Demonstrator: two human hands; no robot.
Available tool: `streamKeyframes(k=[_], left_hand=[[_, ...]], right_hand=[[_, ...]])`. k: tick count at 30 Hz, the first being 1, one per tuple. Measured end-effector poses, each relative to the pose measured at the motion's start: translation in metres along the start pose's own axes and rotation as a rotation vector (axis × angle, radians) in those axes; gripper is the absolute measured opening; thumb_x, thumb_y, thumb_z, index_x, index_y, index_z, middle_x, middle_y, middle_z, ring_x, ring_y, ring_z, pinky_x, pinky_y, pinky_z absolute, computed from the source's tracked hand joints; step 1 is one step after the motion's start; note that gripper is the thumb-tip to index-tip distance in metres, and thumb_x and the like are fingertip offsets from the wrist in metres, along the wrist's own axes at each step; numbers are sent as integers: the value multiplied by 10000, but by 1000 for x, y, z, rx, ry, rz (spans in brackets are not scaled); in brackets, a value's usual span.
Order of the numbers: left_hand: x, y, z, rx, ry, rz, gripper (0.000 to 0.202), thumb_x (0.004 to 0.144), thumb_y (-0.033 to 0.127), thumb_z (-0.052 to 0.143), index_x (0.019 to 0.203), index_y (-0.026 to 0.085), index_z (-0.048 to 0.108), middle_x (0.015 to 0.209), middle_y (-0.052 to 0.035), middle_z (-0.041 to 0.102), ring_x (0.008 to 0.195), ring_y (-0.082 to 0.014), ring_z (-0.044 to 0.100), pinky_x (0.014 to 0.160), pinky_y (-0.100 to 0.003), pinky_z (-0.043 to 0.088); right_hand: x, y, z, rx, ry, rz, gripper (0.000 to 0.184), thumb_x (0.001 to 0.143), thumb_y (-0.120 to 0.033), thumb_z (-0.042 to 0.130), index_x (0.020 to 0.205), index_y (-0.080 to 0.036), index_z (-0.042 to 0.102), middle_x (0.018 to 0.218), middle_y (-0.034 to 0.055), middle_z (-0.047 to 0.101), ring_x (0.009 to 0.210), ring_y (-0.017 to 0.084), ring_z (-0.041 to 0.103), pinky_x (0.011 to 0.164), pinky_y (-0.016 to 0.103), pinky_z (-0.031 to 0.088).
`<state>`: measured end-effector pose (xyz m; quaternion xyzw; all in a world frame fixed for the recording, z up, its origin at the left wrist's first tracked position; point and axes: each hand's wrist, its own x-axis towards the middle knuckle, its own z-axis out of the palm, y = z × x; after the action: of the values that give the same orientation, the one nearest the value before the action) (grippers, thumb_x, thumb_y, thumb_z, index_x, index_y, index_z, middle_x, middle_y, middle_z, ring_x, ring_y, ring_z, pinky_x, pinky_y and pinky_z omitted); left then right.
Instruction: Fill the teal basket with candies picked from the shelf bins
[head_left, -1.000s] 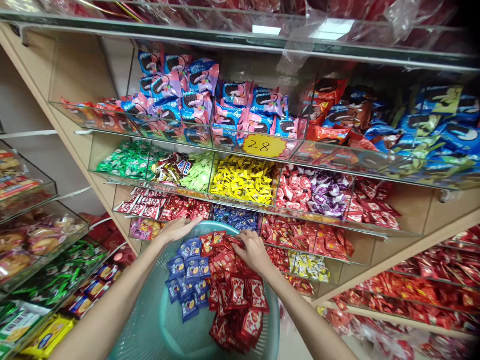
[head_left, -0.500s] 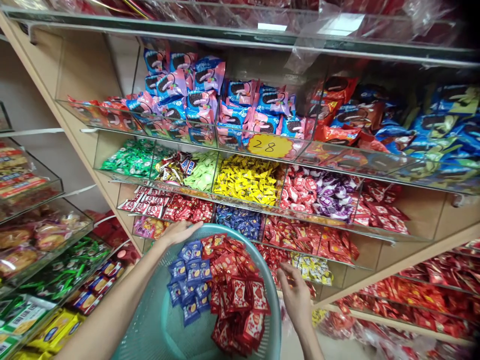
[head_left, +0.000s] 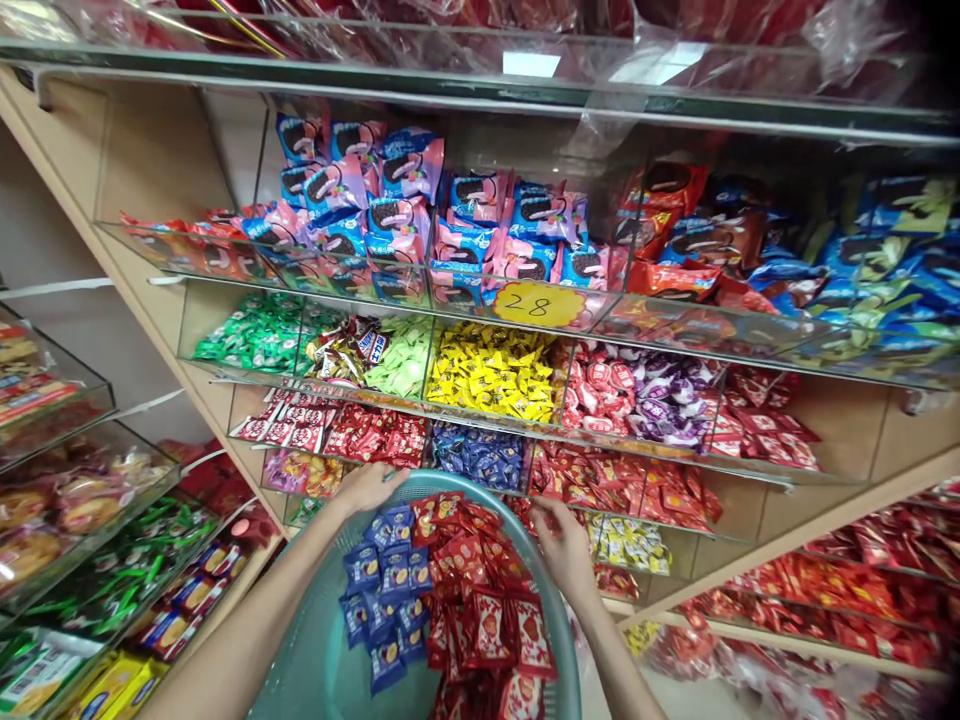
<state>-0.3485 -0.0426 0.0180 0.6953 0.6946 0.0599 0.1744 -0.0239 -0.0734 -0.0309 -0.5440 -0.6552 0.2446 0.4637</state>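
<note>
Where the green basket point(head_left: 322, 650) is: right up front, below the shelves point(head_left: 847, 425).
Blue packets point(head_left: 396, 575): inside it, left of the red packets point(head_left: 491, 610) heaped toward its right rim.
Left hand point(head_left: 373, 487): grabbing the far-left rim.
Right hand point(head_left: 564, 545): fingers half curled by the right rim, honestly can't tell if it's got anything.
Yellow candies point(head_left: 495, 375): further back, behind their shelf's front edge, under the "28" tag point(head_left: 544, 303).
</note>
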Motion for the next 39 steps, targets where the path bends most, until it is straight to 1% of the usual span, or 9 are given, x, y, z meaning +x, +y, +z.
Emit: streamKeyframes(k=[5,9,13,20,25,29,32,36,39], left_hand=[[18,-1,-6,31,-30,46,650,752,693,191,837,252,660,870,-69,687,835,-269,622,679,-318,439],[27,-5,1,63,-16,83,668,743,707,185,846,250,662,903,-76,684,858,-263,615,704,-323,442],[30,-4,3,87,-29,120,683,743,711,172,794,236,661,886,-87,683,842,-273,618,691,-338,448],[37,3,-4,104,-26,155,682,739,712,182,826,226,652,925,-98,672,853,-290,611,678,-351,446],[43,1,0,82,-16,149,658,741,705,206,825,228,652,901,-88,676,856,-267,611,690,-321,436],[48,-4,6,54,-13,146,646,739,705,213,774,235,654,865,-81,679,807,-256,617,665,-315,429],[51,-6,9,30,-11,153,651,739,708,209,753,233,654,851,-82,678,796,-260,617,647,-312,425],[51,-5,6,11,-8,146,635,746,697,223,740,229,652,843,-72,681,806,-245,616,648,-286,421],[50,-4,4,16,-21,155,624,749,690,232,756,233,657,853,-69,683,803,-236,616,626,-271,418]], right_hand=[[60,-19,47,-65,-125,-81,245,778,-272,460,938,-144,594,865,75,645,741,158,594,694,274,451],[95,-21,80,-364,-243,66,152,751,-257,515,819,-174,622,729,34,645,689,139,583,613,220,398],[105,-20,99,-492,-257,164,156,697,-316,598,666,-165,624,669,67,633,721,171,579,594,229,363],[110,-21,109,-488,-241,192,106,698,-212,573,617,-155,611,674,75,641,704,155,588,606,216,361],[105,-34,89,-436,-230,140,146,736,-203,516,628,-154,602,640,40,629,655,136,583,574,195,370],[69,-59,66,-332,-90,-84,218,821,-294,437,763,-158,597,666,34,615,619,145,572,581,230,423],[30,-78,61,-228,-2,-375,230,870,-241,369,962,-165,566,942,87,609,845,161,586,742,283,474],[-9,-91,61,-268,-68,-717,340,860,-141,394,1189,-198,458,1190,102,516,1104,172,487,899,316,450],[-19,-93,60,-338,-126,-839,429,849,-112,413,1267,-203,380,1210,107,507,1130,176,467,902,316,458]])
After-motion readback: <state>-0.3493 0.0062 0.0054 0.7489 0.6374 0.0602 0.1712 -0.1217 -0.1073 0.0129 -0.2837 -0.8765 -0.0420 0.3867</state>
